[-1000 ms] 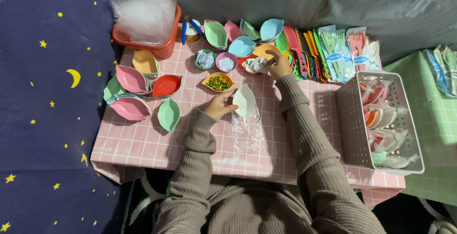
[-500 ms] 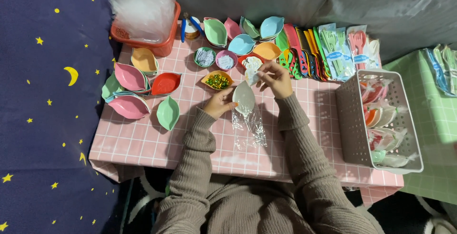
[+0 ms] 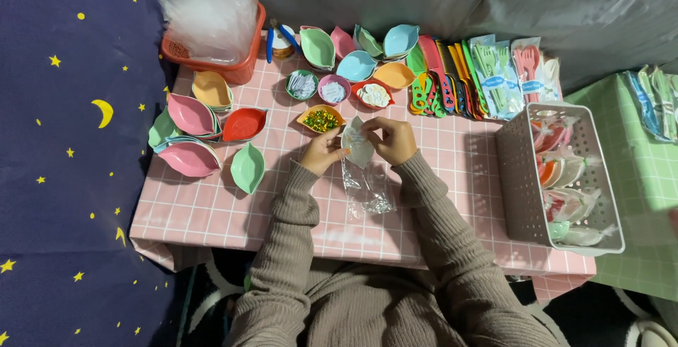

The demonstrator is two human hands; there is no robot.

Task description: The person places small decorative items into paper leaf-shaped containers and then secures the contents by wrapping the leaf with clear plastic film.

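The left hand [image 3: 321,151] and the right hand [image 3: 394,139] are brought together over the middle of the pink checked table [image 3: 212,213], and a pale leaf-shaped dish [image 3: 358,142] is pinched between them, left fingers closed on its near-left edge, right fingers closed on its upper right. From the dish a clear plastic bag [image 3: 367,188] is seen hanging toward six o'clock, crumpled and lying on the cloth. The step in hand is judged to be bagging: the dish sits at the bag's mouth, though how far inside it has gone cannot be told. For the next move, the mouth would need to be held open with one hand while the dish is slid down with the other. At eleven o'clock of the hands a small orange dish of green and gold bits [image 3: 321,119] is set, with three little bowls just beyond. At nine o'clock, stacked pink, red and green leaf dishes [image 3: 212,135] are spread. At three o'clock a white basket [image 3: 519,177] of wrapped dishes stands.
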